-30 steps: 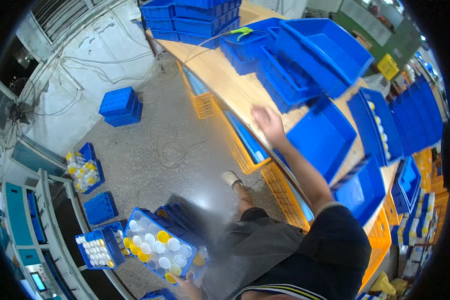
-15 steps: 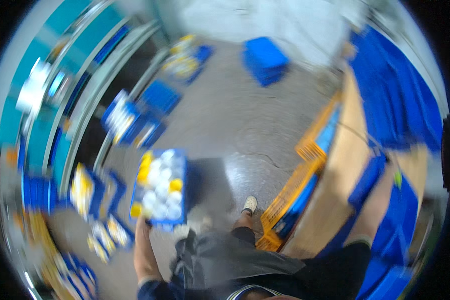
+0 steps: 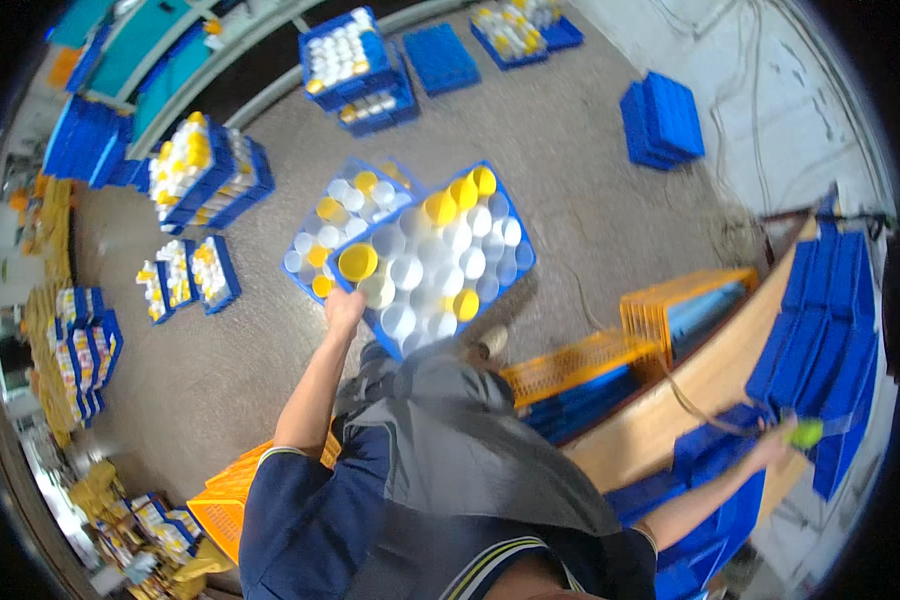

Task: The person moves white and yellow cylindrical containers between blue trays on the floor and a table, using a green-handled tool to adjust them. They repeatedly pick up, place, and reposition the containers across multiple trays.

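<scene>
My left hand (image 3: 344, 312) grips the near left corner of a blue crate (image 3: 386, 335), its fingers closed over the rim. The crate is tilted in front of my body and packed with upright white and yellow cup-like cylinders (image 3: 406, 271). Just behind it, a similar blue crate of white and yellow cylinders (image 3: 328, 236) shows partly covered and smeared. Far out to the right, my right hand (image 3: 768, 448) is over the workbench, closed around a small bright-green thing (image 3: 805, 433). Motion blurs that thing, so its kind is unclear. A thin hose or cord (image 3: 705, 414) runs close to that hand.
Orange baskets (image 3: 580, 365) line the wooden bench (image 3: 620, 450), where blue crates (image 3: 810, 330) are stacked. More filled crates (image 3: 210, 180) stand on the floor to the left and ahead (image 3: 355, 65). A blue stack (image 3: 662, 120) sits by the far wall. Another orange basket (image 3: 232, 490) is behind my left arm.
The whole view has swung round, and the floor stacks sit elsewhere in it. The crate at my left hand is now larger, central and tilted. My right hand appears lower, the green thing still with it.
</scene>
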The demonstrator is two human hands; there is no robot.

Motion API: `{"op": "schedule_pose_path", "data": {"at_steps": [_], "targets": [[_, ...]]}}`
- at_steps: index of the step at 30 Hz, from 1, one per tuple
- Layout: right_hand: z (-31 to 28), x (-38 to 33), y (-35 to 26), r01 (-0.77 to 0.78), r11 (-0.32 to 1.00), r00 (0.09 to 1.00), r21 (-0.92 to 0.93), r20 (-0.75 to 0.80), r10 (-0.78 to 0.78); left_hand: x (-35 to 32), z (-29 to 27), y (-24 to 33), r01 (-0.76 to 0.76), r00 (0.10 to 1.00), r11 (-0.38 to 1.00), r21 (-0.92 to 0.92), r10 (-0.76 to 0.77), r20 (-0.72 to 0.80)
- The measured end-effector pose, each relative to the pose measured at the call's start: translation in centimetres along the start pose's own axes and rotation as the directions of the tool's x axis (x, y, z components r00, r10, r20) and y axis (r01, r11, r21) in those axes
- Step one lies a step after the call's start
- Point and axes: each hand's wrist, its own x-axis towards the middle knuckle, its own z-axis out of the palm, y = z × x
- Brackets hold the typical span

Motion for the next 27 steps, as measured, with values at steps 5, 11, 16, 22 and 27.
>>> {"op": "schedule_pose_path", "data": {"at_steps": [5,11,16,22,27], "targets": [[10.0,-24.0,-16.3,0.29,0.909,0.647,-0.301,0.761,0.046,1.2,2.1,0.5,-0.162,0.983,0.986,-0.024,0.164,0.079],[18.6,-46.3,-25.1,0.717,0.697,-0.169,-0.026,0.963,0.21,1.3,0.8,1.0,-0.258,0.945,0.965,-0.05,0.263,0.196],[19.1,-48.0,-26.8,0.738,0.674,-0.141,0.017,0.981,0.13,1.3,-1.6,1.7,-0.239,0.944,0.971,-0.016,0.236,0.23],[19.4,-43.9,-27.2,0.738,0.674,-0.118,0.023,0.988,0.095,2.0,-1.3,0.4,-0.224,0.969,0.975,0.015,0.221,0.112],[21.4,-40.0,-25.7,0.767,0.639,-0.026,0.062,0.997,-0.066,1.6,-1.2,-2.3,-0.18,0.981,0.978,-0.11,0.186,0.05]]}}
